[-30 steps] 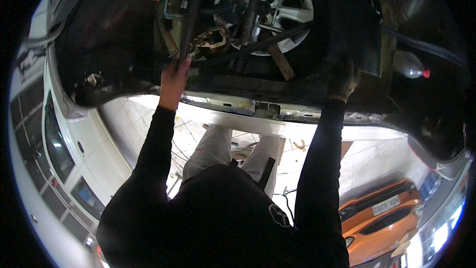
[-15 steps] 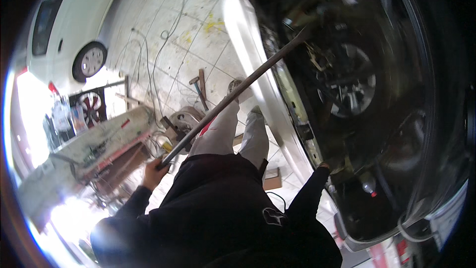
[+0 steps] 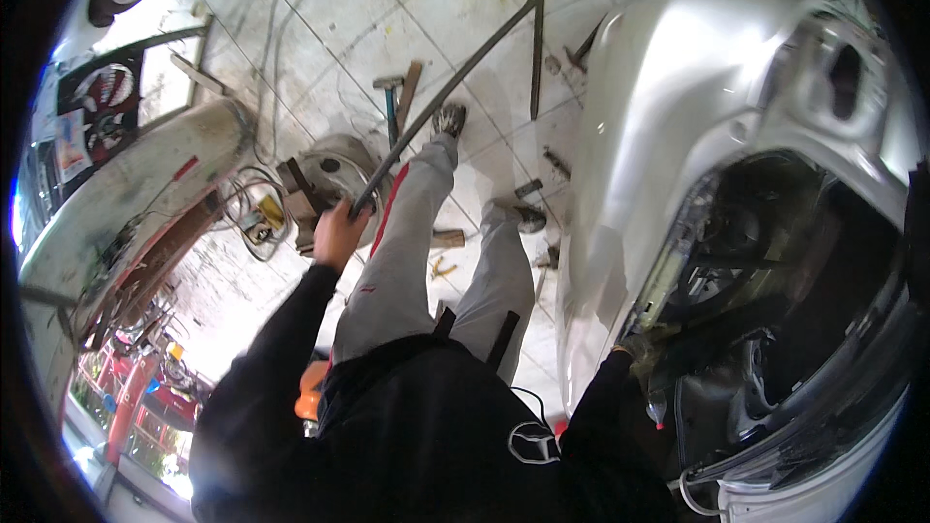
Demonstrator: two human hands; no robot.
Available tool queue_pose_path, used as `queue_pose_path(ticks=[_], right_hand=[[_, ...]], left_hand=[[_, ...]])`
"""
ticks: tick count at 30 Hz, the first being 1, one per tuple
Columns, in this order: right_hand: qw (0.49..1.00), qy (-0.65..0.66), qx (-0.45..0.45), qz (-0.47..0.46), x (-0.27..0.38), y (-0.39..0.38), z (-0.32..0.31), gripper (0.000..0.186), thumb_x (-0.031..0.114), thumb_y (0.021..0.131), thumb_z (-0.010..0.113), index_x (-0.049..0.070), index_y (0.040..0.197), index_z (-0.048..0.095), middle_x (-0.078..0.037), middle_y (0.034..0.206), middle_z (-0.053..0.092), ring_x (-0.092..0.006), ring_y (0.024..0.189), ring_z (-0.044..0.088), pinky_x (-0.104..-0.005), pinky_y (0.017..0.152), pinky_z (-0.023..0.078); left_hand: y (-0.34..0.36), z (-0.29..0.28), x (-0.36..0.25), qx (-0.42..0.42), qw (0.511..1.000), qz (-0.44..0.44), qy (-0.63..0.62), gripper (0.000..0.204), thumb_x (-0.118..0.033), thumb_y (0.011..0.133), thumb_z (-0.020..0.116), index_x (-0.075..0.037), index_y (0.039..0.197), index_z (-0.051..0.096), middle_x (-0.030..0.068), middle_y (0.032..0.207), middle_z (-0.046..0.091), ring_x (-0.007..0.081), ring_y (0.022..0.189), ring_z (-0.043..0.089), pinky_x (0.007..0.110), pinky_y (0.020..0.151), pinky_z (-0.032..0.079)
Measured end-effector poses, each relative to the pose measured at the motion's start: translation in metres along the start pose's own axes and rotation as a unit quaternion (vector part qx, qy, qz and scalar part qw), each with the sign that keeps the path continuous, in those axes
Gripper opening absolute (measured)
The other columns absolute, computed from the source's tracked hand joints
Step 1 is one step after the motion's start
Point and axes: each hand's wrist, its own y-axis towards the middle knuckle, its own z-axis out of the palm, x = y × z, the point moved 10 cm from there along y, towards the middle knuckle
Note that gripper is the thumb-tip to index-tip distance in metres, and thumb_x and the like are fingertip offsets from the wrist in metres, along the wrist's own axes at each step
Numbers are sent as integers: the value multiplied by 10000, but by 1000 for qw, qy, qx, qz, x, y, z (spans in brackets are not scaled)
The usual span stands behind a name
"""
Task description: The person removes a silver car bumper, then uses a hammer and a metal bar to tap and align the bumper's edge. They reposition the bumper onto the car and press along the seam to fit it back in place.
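My left hand is wrapped round the near end of a long dark metal bar. The bar slants away over the tiled floor to the far middle. Its far end meets a second dark straight piece; whether they are joined I cannot tell. On the right stands a silver car body with an open, dark bay. My right hand is at the near rim of that opening, its fingers dim and mostly hidden. Inside the bay, near this hand, is a small clear bottle with a red cap.
A hammer and a wooden piece lie beyond my left hand. Left of my legs are a grey metal part and a worn bumper. Pliers lie between my feet. Hoses cross the floor.
The bar's far end has come out of the car's bay and swung left over the floor. My left hand has moved forward and right in view. The whole view has shifted.
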Motion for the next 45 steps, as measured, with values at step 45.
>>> queue_pose_path(ticks=[45], right_hand=[[630, 692, -89, 342, -44, -55, -108, 348, 383, 971, 680, 65, 1106, 723, -162, 968, 736, -352, 964, 710, -476, 875, 557]], left_hand=[[-89, 149, -385, 339, 877, 338, 35, 317, -213, 1032, 629, -1, 1266, 662, 105, 974, 756, 162, 771, 725, 286, 674, 565]])
